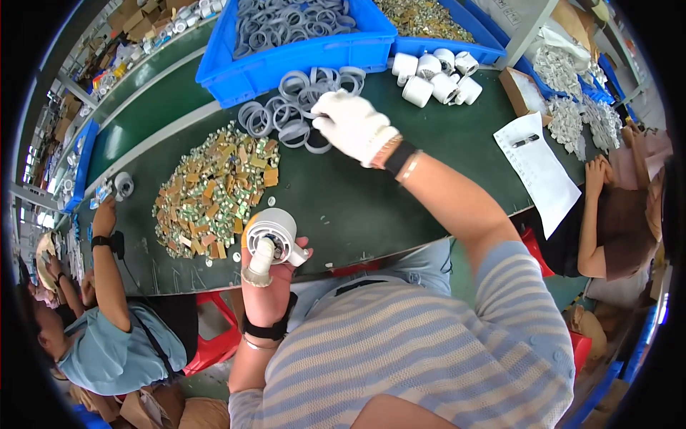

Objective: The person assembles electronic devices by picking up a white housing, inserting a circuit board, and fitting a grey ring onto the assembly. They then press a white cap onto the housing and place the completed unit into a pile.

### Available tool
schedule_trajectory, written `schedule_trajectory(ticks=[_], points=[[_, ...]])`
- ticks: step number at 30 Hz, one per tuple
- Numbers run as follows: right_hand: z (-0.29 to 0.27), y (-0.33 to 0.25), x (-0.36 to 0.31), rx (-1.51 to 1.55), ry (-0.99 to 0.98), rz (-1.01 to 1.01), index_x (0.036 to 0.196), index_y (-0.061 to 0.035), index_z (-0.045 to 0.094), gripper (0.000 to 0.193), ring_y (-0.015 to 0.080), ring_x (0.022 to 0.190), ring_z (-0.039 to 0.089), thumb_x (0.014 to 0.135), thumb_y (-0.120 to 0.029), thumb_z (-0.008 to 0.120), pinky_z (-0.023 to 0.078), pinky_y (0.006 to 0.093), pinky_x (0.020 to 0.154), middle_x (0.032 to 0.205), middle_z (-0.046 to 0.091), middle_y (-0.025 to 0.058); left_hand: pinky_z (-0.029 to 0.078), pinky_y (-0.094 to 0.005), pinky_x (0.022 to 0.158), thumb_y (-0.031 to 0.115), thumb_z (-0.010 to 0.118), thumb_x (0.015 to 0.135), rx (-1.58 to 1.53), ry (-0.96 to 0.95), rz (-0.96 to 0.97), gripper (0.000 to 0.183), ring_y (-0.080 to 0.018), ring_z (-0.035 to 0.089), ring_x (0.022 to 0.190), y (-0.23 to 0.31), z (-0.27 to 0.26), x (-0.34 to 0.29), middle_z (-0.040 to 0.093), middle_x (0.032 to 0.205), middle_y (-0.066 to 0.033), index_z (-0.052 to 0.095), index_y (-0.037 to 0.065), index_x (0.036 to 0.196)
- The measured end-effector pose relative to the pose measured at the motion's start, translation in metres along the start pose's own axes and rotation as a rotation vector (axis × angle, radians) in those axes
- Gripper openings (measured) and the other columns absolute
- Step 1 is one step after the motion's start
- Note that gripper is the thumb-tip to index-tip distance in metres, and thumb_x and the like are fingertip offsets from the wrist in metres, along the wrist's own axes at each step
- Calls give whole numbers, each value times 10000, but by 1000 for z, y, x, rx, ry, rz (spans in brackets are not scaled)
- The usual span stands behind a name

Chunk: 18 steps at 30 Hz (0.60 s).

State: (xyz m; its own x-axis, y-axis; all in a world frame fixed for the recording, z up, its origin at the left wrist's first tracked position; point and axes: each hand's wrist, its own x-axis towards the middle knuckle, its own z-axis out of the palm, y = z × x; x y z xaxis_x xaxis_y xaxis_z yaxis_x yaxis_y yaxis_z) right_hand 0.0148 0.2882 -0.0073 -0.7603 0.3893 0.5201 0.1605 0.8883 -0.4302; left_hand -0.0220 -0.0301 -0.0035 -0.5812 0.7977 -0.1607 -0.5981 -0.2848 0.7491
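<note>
At far left, a co-worker's hand [105,214] is near a single grey ring [123,184] on the dark green counter [350,214]. Next lies a heap of small circuit boards [214,193]. Just right of it, the left hand [280,274], its forearm [250,361] rising from below, has its grip closed on a white housing [280,220], held open end up near the counter's front edge, the white-covered thumb [261,254] bent over the opening. Beyond, loose grey rings [309,93] lie before a blue bin [300,75]. The right forearm [454,196] slants forward and leftward; the gloved right hand [354,129], back upward, fingers curled, is at these rings; whether its grip holds one cannot be told. Farther right are clustered white housings [416,91], then a paper sheet [547,179] bearing a pen [525,141].
</note>
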Motion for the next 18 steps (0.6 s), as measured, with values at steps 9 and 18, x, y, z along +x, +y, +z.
schedule_trajectory(ticks=[9,18], points=[[-84,-51,-96,-217,-33,-254,959,-215,732,233,340,1125,601,756,-116,793,494,428,881,1387,617,34,564,-326,908,136,828,856,655,-117,75,838,-180,688,964,6,22,2,665,1211,-101,375,98,1561],[-95,-61,-122,180,-200,-200,931,-160,748,179,289,1146,605,780,-84,808,512,404,904,1384,643,61,605,-384,847,158,893,758,1555,-347,296,764,-317,745,989,15,40,8,688,1220,-159,568,137,1449]])
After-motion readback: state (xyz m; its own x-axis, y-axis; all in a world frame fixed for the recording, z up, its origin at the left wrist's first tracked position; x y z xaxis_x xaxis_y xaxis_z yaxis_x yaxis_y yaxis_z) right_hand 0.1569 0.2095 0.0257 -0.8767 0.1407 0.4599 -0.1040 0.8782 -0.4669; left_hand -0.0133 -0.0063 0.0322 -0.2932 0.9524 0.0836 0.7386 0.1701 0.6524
